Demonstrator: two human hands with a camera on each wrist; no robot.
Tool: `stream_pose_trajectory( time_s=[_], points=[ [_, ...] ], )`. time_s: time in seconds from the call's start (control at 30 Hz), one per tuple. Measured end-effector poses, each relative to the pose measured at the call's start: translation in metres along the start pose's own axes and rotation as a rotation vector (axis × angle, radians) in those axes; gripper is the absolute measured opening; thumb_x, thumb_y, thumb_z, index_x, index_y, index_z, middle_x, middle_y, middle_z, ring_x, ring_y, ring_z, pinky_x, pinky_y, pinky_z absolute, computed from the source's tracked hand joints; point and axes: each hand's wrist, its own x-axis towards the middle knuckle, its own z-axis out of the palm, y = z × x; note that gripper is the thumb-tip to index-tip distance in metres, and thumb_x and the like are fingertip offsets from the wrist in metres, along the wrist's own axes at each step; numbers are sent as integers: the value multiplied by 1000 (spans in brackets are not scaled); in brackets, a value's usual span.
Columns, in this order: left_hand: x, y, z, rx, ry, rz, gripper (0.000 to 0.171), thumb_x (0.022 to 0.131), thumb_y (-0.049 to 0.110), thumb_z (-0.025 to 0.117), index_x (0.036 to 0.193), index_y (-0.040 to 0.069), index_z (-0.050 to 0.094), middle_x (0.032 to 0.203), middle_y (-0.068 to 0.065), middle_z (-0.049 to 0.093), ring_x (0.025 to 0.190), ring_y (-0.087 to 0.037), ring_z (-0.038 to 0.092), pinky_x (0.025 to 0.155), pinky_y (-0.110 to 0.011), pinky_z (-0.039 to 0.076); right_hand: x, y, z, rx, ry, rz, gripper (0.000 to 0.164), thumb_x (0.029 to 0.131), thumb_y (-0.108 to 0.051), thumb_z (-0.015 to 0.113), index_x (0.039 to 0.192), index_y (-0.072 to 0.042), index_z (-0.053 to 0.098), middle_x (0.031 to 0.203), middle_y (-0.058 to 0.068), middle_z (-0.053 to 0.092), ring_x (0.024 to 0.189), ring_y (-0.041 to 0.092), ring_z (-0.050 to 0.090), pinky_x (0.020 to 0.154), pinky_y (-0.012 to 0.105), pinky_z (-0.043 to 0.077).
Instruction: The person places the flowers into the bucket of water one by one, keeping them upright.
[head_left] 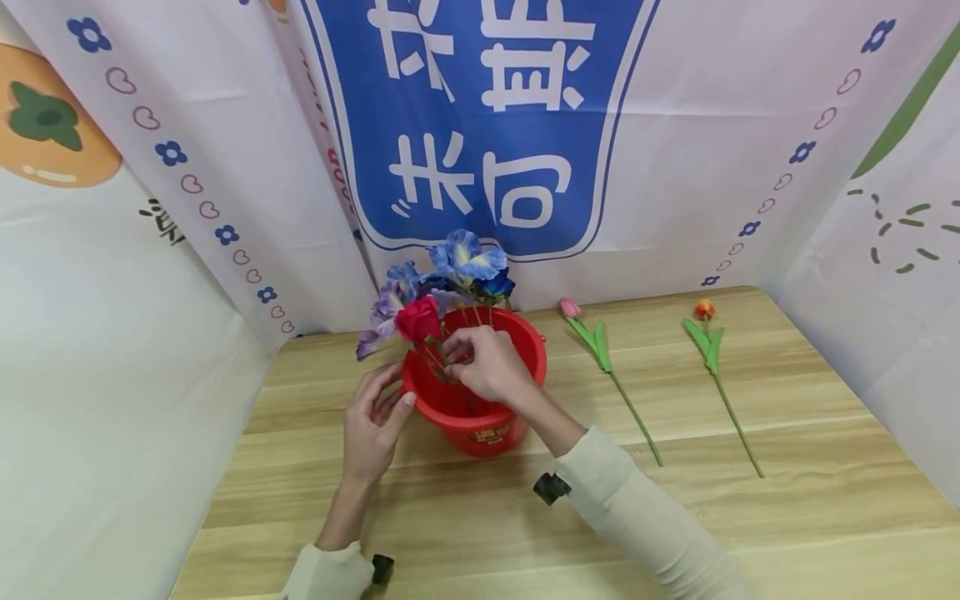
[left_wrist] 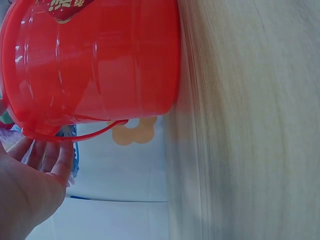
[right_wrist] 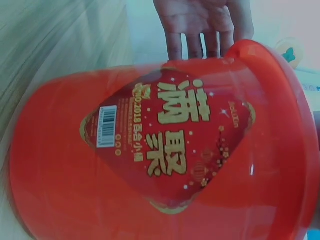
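Note:
A red bucket (head_left: 480,437) stands upright on the wooden table, artificial flowers rising from it. In the head view my right hand (head_left: 487,362) reaches over the mouth and pinches the stem of a red rose (head_left: 418,318); the fingertips are partly hidden. My left hand (head_left: 372,421) touches the bucket's left side by the rim, fingers fairly straight, as the right wrist view also shows. Blue iris (head_left: 467,257), purple iris (head_left: 384,312) and a dark blue flower (head_left: 497,283) lean at the back and left. The bucket handle (left_wrist: 95,134) hangs beside the left fingers.
A pink tulip (head_left: 572,308) and an orange-red tulip (head_left: 704,311) lie apart on the table (head_left: 810,417), right of the bucket. A printed cloth backdrop (head_left: 675,167) stands behind the table, with white cloth at both sides.

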Motion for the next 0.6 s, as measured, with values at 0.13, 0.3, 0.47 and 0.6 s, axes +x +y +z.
stream_pose_trajectory(
  time_s=[0.13,0.3,0.47,0.6],
  points=[
    [-1,-3,0,0,-3,14,44,96,-8,71,139,-7,65,141,-24,61,128,-11,65,106,-22,59,4,3,-2,-16,4,34,16,94,-5,79,110,-7,80,105,7,82,103,24,76,88,37,68],
    [-1,-4,0,-4,-10,21,45,96,-9,71,140,-7,64,143,-26,60,129,-10,65,107,-23,58,3,5,-6,-40,5,70,17,94,-8,81,111,-9,80,105,5,82,102,22,77,89,37,67],
    [0,-3,0,1,-14,22,44,97,-7,71,140,-6,65,144,-25,60,129,-10,65,108,-23,58,-2,3,-13,-19,28,73,19,95,-10,82,114,-10,80,106,5,82,96,19,78,88,38,68],
    [0,-3,-1,1,-13,30,44,96,-8,71,140,-7,64,143,-26,60,129,-10,65,107,-23,59,-6,3,-20,7,46,55,23,95,-11,81,118,-8,80,108,6,82,96,21,80,91,39,68]
  ],
)
